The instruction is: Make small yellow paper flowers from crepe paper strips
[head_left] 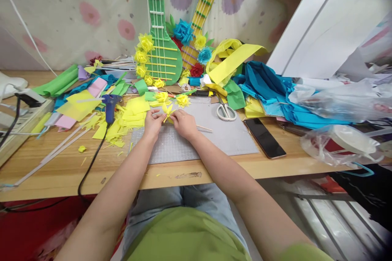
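Note:
Between my two hands, over the grey cutting mat (226,140), is a small yellow paper flower (167,110). My left hand (154,122) pinches its left side, and my right hand (183,123) pinches its right side with the fingers closed. A thin pale stick (204,129) shows just right of my right hand. Two finished-looking yellow paper flowers lie behind my hands, one of them a spiky bloom (183,100). Stacked yellow crepe paper pieces (134,112) lie to the left of my left hand.
A blue glue gun (110,106) stands at left, its black cord crossing the table's front edge. Scissors (226,112) and a phone (265,138) lie right. Behind are a green paper-covered instrument (165,59), a yellow one (205,4), and blue crepe paper (269,85).

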A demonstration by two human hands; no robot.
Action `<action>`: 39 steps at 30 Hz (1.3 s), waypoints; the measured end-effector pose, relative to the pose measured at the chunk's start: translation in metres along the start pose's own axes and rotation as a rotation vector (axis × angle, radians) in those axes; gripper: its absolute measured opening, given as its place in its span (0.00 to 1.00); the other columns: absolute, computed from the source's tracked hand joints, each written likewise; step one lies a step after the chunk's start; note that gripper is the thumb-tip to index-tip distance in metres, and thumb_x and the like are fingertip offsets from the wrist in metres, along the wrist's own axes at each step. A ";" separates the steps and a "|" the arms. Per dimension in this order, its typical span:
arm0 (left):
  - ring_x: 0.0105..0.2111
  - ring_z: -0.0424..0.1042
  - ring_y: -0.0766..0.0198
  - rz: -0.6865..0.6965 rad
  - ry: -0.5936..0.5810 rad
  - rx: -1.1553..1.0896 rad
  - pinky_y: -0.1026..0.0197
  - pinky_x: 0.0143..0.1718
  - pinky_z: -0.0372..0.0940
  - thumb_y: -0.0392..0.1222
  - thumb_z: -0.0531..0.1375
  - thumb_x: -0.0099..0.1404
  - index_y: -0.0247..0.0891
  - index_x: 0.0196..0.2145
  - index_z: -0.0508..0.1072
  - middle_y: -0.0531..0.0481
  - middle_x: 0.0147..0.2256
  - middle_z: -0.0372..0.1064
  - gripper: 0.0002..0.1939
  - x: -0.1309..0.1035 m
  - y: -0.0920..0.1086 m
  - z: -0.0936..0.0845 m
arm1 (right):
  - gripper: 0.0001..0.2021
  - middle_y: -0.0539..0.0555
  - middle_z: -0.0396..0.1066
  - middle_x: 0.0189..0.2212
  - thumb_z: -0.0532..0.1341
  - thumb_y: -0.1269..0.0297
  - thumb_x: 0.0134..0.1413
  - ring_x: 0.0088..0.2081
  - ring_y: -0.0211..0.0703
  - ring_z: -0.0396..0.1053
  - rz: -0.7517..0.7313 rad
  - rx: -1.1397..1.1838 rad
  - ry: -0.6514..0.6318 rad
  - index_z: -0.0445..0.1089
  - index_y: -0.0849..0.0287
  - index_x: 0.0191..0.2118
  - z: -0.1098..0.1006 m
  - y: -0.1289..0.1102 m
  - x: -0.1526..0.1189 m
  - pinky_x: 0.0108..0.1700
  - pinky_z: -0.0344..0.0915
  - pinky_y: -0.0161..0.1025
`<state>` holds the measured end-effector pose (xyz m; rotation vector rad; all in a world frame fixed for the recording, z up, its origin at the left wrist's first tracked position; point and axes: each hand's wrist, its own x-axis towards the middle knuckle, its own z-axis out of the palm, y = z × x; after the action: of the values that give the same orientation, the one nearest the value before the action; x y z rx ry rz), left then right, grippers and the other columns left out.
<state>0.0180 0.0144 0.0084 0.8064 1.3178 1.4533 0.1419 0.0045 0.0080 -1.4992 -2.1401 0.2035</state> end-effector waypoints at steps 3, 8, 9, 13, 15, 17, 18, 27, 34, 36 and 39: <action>0.18 0.63 0.73 -0.034 0.003 -0.014 0.67 0.24 0.57 0.31 0.62 0.42 0.37 0.32 0.59 0.59 0.19 0.65 0.19 0.001 0.002 -0.001 | 0.10 0.53 0.69 0.38 0.50 0.63 0.59 0.39 0.38 0.65 -0.007 0.009 0.002 0.66 0.58 0.37 0.000 -0.001 0.000 0.36 0.56 0.33; 0.18 0.62 0.74 -0.041 0.030 -0.001 0.68 0.24 0.56 0.31 0.63 0.42 0.38 0.31 0.56 0.60 0.19 0.65 0.21 0.004 0.002 -0.001 | 0.10 0.53 0.69 0.38 0.51 0.62 0.59 0.38 0.38 0.65 0.063 0.055 0.037 0.65 0.58 0.41 0.001 -0.005 -0.002 0.36 0.57 0.33; 0.17 0.61 0.74 -0.043 0.035 0.004 0.68 0.23 0.56 0.31 0.63 0.42 0.38 0.31 0.55 0.60 0.19 0.65 0.21 0.005 0.001 -0.001 | 0.10 0.52 0.69 0.38 0.51 0.62 0.59 0.38 0.38 0.65 0.068 0.055 0.044 0.65 0.58 0.42 0.001 -0.005 -0.002 0.36 0.57 0.33; 0.18 0.63 0.73 -0.040 0.041 -0.001 0.67 0.24 0.59 0.31 0.62 0.43 0.40 0.30 0.54 0.61 0.19 0.64 0.21 0.006 -0.002 0.000 | 0.10 0.52 0.69 0.38 0.50 0.63 0.59 0.40 0.39 0.65 0.033 0.038 0.063 0.67 0.56 0.39 0.000 -0.007 -0.003 0.37 0.57 0.33; 0.19 0.64 0.72 -0.027 0.040 -0.021 0.66 0.26 0.61 0.32 0.62 0.43 0.40 0.30 0.54 0.61 0.20 0.64 0.21 0.006 -0.003 0.000 | 0.11 0.52 0.69 0.38 0.50 0.63 0.59 0.41 0.39 0.65 0.037 0.047 0.073 0.68 0.56 0.40 0.000 -0.008 -0.003 0.38 0.57 0.34; 0.20 0.65 0.72 -0.011 0.032 -0.034 0.65 0.28 0.63 0.33 0.63 0.43 0.40 0.30 0.54 0.60 0.20 0.64 0.21 0.007 -0.005 0.000 | 0.11 0.52 0.69 0.38 0.50 0.64 0.59 0.41 0.39 0.65 0.058 0.066 0.074 0.68 0.56 0.40 -0.001 -0.009 -0.003 0.39 0.58 0.34; 0.21 0.65 0.72 -0.007 0.027 -0.034 0.64 0.29 0.63 0.34 0.63 0.43 0.40 0.30 0.54 0.60 0.21 0.64 0.21 0.008 -0.006 -0.001 | 0.11 0.52 0.69 0.39 0.50 0.64 0.59 0.41 0.39 0.65 0.068 0.076 0.072 0.69 0.56 0.40 -0.001 -0.009 -0.003 0.39 0.58 0.34; 0.22 0.67 0.70 0.002 0.040 0.025 0.64 0.29 0.63 0.36 0.64 0.44 0.39 0.32 0.55 0.59 0.22 0.66 0.21 0.006 -0.007 -0.001 | 0.13 0.53 0.69 0.38 0.48 0.63 0.60 0.41 0.39 0.65 0.022 0.044 0.090 0.69 0.56 0.40 0.000 -0.008 -0.002 0.39 0.58 0.33; 0.26 0.70 0.68 0.273 -0.046 0.254 0.64 0.32 0.63 0.36 0.66 0.42 0.40 0.38 0.56 0.57 0.26 0.69 0.28 -0.003 -0.007 0.000 | 0.12 0.54 0.69 0.39 0.49 0.65 0.58 0.42 0.41 0.65 0.115 0.092 0.102 0.69 0.58 0.40 -0.001 -0.006 0.001 0.40 0.59 0.35; 0.25 0.69 0.69 0.325 -0.018 0.351 0.65 0.31 0.62 0.35 0.65 0.43 0.41 0.38 0.56 0.58 0.25 0.68 0.27 -0.003 -0.008 -0.001 | 0.12 0.54 0.69 0.39 0.49 0.65 0.58 0.42 0.41 0.66 0.133 0.120 0.122 0.69 0.58 0.40 0.000 -0.005 0.001 0.41 0.60 0.36; 0.22 0.68 0.69 0.385 0.014 0.426 0.65 0.30 0.61 0.35 0.63 0.46 0.41 0.37 0.55 0.59 0.24 0.67 0.23 -0.004 -0.009 0.000 | 0.12 0.54 0.69 0.39 0.49 0.66 0.58 0.42 0.41 0.66 0.154 0.171 0.156 0.68 0.58 0.40 0.003 -0.006 0.000 0.42 0.60 0.36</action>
<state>0.0207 0.0102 0.0003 1.3919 1.5698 1.4854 0.1351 0.0029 0.0083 -1.5271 -1.8388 0.3051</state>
